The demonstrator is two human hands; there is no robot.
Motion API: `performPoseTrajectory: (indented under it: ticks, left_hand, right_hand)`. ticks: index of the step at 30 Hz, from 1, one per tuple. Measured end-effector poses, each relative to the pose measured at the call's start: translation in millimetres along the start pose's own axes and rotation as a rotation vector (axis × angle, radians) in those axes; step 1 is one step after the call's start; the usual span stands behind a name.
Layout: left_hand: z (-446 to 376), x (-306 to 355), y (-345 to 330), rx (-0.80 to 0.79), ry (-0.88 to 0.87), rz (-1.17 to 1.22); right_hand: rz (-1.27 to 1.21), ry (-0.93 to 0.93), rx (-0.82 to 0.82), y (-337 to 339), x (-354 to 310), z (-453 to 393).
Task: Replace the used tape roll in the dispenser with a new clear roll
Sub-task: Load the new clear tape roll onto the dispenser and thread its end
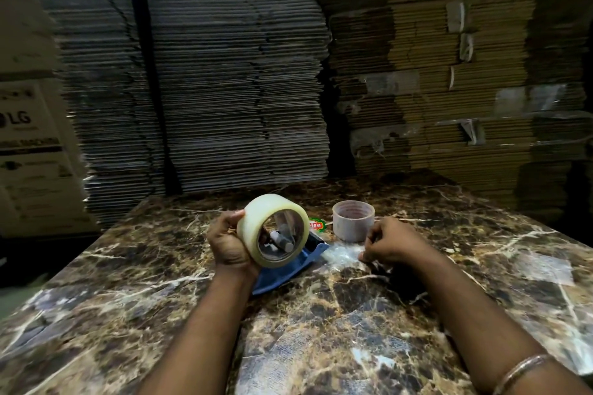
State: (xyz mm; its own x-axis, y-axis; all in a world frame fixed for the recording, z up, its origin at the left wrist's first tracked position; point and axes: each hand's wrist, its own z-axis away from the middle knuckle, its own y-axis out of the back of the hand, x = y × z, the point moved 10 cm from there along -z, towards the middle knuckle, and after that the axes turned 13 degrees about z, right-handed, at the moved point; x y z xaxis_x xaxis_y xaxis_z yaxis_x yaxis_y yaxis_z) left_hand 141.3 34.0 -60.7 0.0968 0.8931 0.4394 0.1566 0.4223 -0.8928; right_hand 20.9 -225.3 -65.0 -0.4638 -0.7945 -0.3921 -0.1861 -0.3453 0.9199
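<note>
My left hand grips a full clear tape roll that sits on the blue tape dispenser, tilted on its side over the table. Grey dispenser parts show through the roll's core. The used roll, a nearly bare cardboard core, stands upright on the table behind my right hand. My right hand rests on the table with its fingers curled at a crumpled bit of clear film; whether it pinches the film I cannot tell.
The work surface is a dark marble-patterned table. A small green and red wrapper lies between the rolls. Tall stacks of flattened cardboard stand behind the table, and a printed carton at the left.
</note>
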Motion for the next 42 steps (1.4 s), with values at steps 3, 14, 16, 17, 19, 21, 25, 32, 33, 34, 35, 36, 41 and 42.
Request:
performPoseTrajectory:
  ticks: [3, 14, 16, 17, 19, 21, 25, 32, 33, 34, 35, 36, 41, 42]
  left_hand:
    - [-4, 1, 8, 0.068, -0.008, -0.003]
    - [13, -6, -2, 0.150, -0.091, -0.092]
    - [19, -10, -7, 0.139, -0.090, -0.139]
    - [21, -14, -7, 0.145, -0.088, -0.164]
    - [24, -19, -7, 0.152, -0.095, -0.239]
    - [27, -24, -9, 0.141, -0.093, -0.298]
    - [34, -34, -21, 0.064, -0.080, -0.380]
    - [39, -27, -51, -0.209, -0.082, -0.547]
    - [38, -27, -52, -0.240, -0.052, -0.558]
    - [36, -28, -51, -0.267, -0.022, -0.576]
    - [35, -29, -51, -0.291, 0.006, -0.603]
    - [34, -29, -51, -0.312, 0.024, -0.623]
    - [34, -29, -50, -0.366, 0.086, -0.688]
    - [34, -29, -51, -0.384, 0.083, -0.703]
  right_hand:
    - [-0.064, 0.058, -0.102, -4, -7, 3]
    - [0.005, 0.450, 0.349, 8, -79, 30]
    - [-0.036, 0.527, 0.415, 12, -88, 38]
    - [-0.071, 0.550, 0.435, 16, -90, 41]
    - [-0.133, 0.569, 0.449, 16, -91, 44]
    - [-0.223, 0.579, 0.454, 18, -93, 46]
    - [-0.529, 0.582, 0.364, 21, -92, 47]
    - [-0.797, 0.560, 0.231, 14, -89, 43]
    - [-0.805, 0.560, 0.220, 14, -89, 43]
    - [-0.819, 0.562, 0.210, 15, -89, 43]
    - [-0.837, 0.561, 0.196, 14, -89, 42]
    - [-0.854, 0.561, 0.181, 12, -89, 42]
    - [-0.872, 0.562, 0.115, 4, -93, 41]
    - [-0.875, 0.560, 0.112, 3, -93, 40]
